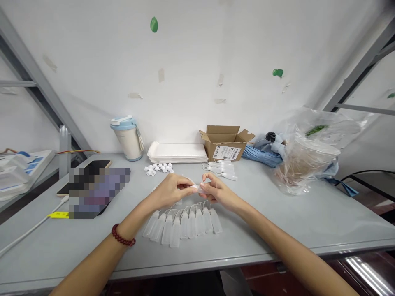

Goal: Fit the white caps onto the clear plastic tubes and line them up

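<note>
My two hands meet above the middle of the table. My right hand [217, 192] is closed round a small translucent plastic bottle [202, 189], mostly covered by the fingers. Thumb and fingers of my left hand [173, 190] pinch the end of the same bottle; whether a cap is between them is hidden. Just below the hands, several translucent bottles [184, 225] with thin looped straps lie side by side. Beyond my left hand is a loose group of small white caps [158, 168]. More translucent bottles [222, 167] lie behind my right hand.
Stacked white trays [179, 152] and an open cardboard box [226, 144] stand against the wall. To the left are a tumbler [128, 139], a phone [89, 172] and a white cable [33, 228]. Blue cloth [262, 154] and a plastic-wrapped container [308, 160] sit at the right.
</note>
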A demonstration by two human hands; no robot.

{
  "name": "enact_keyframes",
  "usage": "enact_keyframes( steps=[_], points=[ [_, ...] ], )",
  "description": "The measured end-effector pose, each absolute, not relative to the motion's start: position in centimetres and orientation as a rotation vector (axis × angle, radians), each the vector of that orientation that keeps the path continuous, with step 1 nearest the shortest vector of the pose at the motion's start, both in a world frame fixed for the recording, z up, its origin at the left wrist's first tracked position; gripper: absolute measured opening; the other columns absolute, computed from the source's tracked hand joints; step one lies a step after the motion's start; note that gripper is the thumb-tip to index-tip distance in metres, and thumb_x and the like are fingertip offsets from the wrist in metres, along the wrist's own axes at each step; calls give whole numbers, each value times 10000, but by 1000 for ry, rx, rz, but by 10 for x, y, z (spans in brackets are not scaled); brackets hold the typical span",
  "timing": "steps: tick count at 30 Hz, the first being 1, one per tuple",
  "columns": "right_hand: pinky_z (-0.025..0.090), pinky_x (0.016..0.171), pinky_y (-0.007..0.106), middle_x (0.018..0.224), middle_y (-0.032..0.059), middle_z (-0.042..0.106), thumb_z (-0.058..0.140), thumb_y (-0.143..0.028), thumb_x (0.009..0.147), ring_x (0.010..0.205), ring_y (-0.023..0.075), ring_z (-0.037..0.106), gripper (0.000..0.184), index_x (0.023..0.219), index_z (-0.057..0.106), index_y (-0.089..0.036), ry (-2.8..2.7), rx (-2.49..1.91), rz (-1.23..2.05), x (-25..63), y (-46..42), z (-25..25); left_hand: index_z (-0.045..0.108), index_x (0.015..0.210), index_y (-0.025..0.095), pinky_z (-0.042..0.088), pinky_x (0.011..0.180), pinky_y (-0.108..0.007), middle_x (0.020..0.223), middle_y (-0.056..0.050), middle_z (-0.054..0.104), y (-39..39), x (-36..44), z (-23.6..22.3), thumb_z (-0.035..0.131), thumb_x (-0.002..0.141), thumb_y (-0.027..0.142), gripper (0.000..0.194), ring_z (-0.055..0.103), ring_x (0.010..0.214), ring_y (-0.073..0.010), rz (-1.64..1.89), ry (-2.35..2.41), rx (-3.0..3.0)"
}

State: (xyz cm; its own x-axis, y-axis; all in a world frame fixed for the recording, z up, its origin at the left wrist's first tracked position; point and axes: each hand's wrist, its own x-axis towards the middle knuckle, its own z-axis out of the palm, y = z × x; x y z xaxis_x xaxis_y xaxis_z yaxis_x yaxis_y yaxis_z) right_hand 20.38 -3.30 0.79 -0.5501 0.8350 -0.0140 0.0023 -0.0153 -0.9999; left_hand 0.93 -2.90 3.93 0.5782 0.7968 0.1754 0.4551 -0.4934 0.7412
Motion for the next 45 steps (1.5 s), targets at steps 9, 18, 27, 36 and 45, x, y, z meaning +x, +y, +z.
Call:
enact_keyframes(
  steps=[9,18,27,36,45],
  points=[
    [295,565,264,672,-6,500,414,-316,873,577,163,441,132,947,394,-209,-1787,-1410,344,237,6,-10,698,801,163,432,707,-296,873,-108,707,15,-65,40,504,772,216,203,625,849,-267,547,1886,2340],
    [368,769,358,1068,154,544,434,-75,831,971,274,446,212,964,580,-153,-2194,-1547,-370,240,20,-32,666,1039,155,452,819,-341,1028,-122,689,33,-88,21,518,781,213,303,621,984,-291,266,2077,2265],
    [397,848,372,1006,122,556,397,-212,922,962,228,472,251,1087,580,-167,-2306,-1130,176,218,-4,-14,659,1072,190,453,772,-321,992,-107,694,35,-81,12,515,774,305,350,635,932,-277,233,1982,2289],
    [333,919,435,1052,72,517,226,-531,941,973,213,446,493,1325,469,-338,-2701,-957,738,190,-34,11,664,901,180,408,620,-289,878,-103,695,29,-67,17,429,810,395,331,641,820,-266,206,1976,2322],
    [340,912,412,1015,69,513,225,-522,944,984,212,470,485,1259,519,-298,-2685,-976,674,188,-32,8,646,774,180,411,632,-289,867,-103,692,32,-66,11,487,733,367,249,624,824,-266,402,1995,2350]
  ],
)
